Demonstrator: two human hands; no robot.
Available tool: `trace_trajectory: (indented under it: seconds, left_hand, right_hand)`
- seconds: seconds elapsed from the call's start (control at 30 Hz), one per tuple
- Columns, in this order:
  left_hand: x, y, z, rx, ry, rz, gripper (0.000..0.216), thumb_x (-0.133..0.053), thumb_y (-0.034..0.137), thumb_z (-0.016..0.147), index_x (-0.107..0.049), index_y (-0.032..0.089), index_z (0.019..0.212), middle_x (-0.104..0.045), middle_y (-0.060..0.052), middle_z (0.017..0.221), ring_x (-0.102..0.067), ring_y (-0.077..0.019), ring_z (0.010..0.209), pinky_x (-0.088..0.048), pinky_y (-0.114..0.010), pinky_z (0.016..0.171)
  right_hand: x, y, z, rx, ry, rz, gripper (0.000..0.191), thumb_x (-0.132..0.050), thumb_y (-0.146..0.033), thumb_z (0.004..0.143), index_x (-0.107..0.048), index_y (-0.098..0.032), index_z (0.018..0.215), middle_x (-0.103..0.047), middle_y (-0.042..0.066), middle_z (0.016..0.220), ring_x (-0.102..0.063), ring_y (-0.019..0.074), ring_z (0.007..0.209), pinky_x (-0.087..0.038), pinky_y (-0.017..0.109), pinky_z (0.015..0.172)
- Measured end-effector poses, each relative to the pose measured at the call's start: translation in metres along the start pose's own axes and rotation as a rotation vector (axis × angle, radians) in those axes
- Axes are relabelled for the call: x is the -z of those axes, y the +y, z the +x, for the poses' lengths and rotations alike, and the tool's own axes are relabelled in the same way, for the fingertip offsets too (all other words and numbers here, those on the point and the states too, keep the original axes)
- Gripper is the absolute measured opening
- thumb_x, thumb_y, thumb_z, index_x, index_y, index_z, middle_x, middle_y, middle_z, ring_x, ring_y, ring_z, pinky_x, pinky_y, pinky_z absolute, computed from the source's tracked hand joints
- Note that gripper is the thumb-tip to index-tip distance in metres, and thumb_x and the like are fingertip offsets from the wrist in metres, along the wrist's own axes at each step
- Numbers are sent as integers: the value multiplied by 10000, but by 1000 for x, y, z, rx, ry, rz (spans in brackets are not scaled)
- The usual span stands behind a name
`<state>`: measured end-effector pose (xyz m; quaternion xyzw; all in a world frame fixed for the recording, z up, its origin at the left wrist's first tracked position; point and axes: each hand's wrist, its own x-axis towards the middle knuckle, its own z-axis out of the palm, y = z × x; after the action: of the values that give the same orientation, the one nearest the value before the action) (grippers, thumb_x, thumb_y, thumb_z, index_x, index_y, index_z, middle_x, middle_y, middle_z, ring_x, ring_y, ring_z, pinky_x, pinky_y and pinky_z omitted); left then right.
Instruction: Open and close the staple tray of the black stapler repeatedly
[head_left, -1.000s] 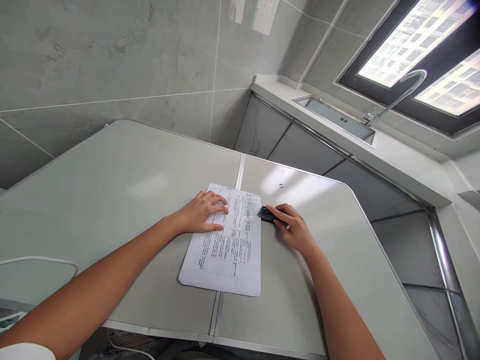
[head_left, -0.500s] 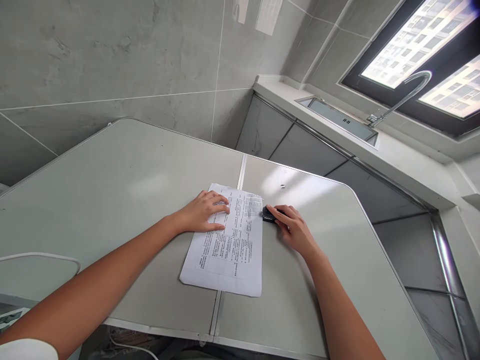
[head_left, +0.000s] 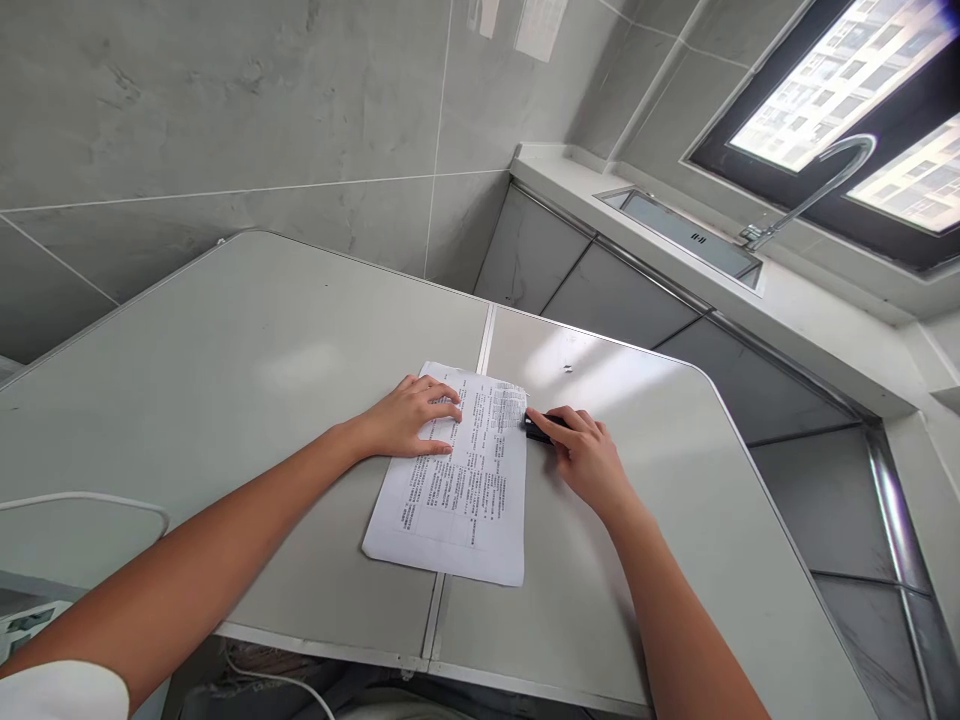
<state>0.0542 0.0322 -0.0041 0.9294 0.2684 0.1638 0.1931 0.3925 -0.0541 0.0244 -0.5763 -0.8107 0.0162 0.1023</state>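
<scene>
A sheaf of printed paper (head_left: pixel 457 530) lies flat on the folding table, its right edge meeting a small black stapler (head_left: pixel 537 430). My left hand (head_left: pixel 412 415) rests spread on the paper's left side, fingers apart and holding nothing. Around the stapler my right hand (head_left: pixel 585 445) is closed, with the index finger stretched along its top to the front end by the paper. The hand hides the stapler's rear part. How many sheets are in the sheaf I cannot tell.
The pale table (head_left: pixel 262 420) has a metal seam down its middle. A white cable (head_left: pixel 90 496) curves at the left. Beyond the table's right edge stand a counter with a sink (head_left: pixel 675 232) and a faucet (head_left: pixel 817 190), under a window.
My right index finger has slid forward to the stapler's front end, over the paper's edge. My left hand stays on the paper. The view has shifted slightly.
</scene>
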Motion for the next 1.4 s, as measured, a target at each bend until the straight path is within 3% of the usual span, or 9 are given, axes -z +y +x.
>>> trace_trajectory:
  seconds: [0.23, 0.33, 0.63, 0.73, 0.9, 1.0, 1.13, 1.23, 1.4]
  left_hand:
    - [3, 0, 0, 8, -4, -10, 385, -739, 507, 858, -703, 290, 1173, -617, -70, 1394, -513, -337, 1267, -328, -487, 1040]
    - [4, 1, 0, 14, -11, -14, 387, -735, 515, 859, -702, 294, 1176, -610, -69, 1404, -503, -339, 1288, -332, -486, 1043]
    - [6, 1, 1, 31, -22, -83, 403, -751, 516, 848, -698, 299, 1183, -613, -71, 1391, -492, -345, 1311, -318, -511, 1081]
    - [10, 1, 2, 65, 62, -211, 442, -765, 513, 842, -675, 299, 1217, -632, -66, 1341, -503, -320, 1286, -312, -498, 1104]
    - [18, -11, 0, 284, 424, -657, 289, -607, 482, 967, -649, 211, 876, -638, -32, 889, -557, -189, 852, -437, -338, 825]
    - [21, -23, -2, 353, 629, -970, 495, -569, 472, 986, -427, 195, 601, -398, 16, 615, -397, -139, 608, -347, -295, 616]
    - [24, -33, -2, 346, 770, -1247, 570, -623, 417, 958, -267, 202, 569, -220, 49, 568, -262, -115, 527, -243, -289, 530]
    - [27, -33, -2, 368, 780, -1340, 581, -627, 407, 952, -235, 202, 576, -184, 54, 564, -221, -107, 509, -213, -284, 502]
    - [30, -32, -3, 415, 766, -1372, 596, -633, 422, 932, -203, 206, 581, -156, 54, 569, -212, -104, 502, -221, -278, 478]
  right_hand:
    - [-7, -14, 5, -22, -5, -71, 771, -449, 36, 823, -596, -410, 1435, -673, 70, 1182, -596, 283, 1045, -436, 475, 926]
    - [-5, -10, 6, -14, 18, -29, 684, -458, -16, 877, -572, -367, 1452, -681, 74, 1184, -609, 276, 1026, -449, 453, 903]
    - [-6, 62, -2, -268, 161, 166, 483, -540, -193, 873, -586, -297, 1343, -707, 61, 1179, -654, 284, 1011, -515, 388, 810]
    - [-15, 68, 1, -340, 265, 182, 375, -569, -258, 867, -626, -253, 1237, -718, 82, 1133, -656, 300, 996, -522, 410, 819]
    - [-16, 8, 18, -365, 474, 285, 310, -579, -307, 897, -603, -223, 1195, -707, 101, 1078, -654, 296, 960, -521, 429, 850]
    - [-18, -62, 29, -221, 349, 477, 294, -584, -257, 906, -581, -247, 1200, -699, 76, 1079, -653, 265, 959, -522, 394, 845]
    - [-31, -133, 40, -71, 134, 563, 298, -588, -201, 895, -574, -253, 1188, -672, 66, 1071, -625, 246, 953, -506, 367, 795]
    - [-39, -145, 42, -16, 68, 596, 309, -612, -155, 864, -592, -255, 1157, -661, 51, 1070, -604, 230, 969, -496, 360, 810]
    - [-34, -111, 23, -24, 71, 610, 337, -602, -139, 862, -592, -267, 1174, -659, 53, 1075, -584, 243, 1004, -500, 391, 854]
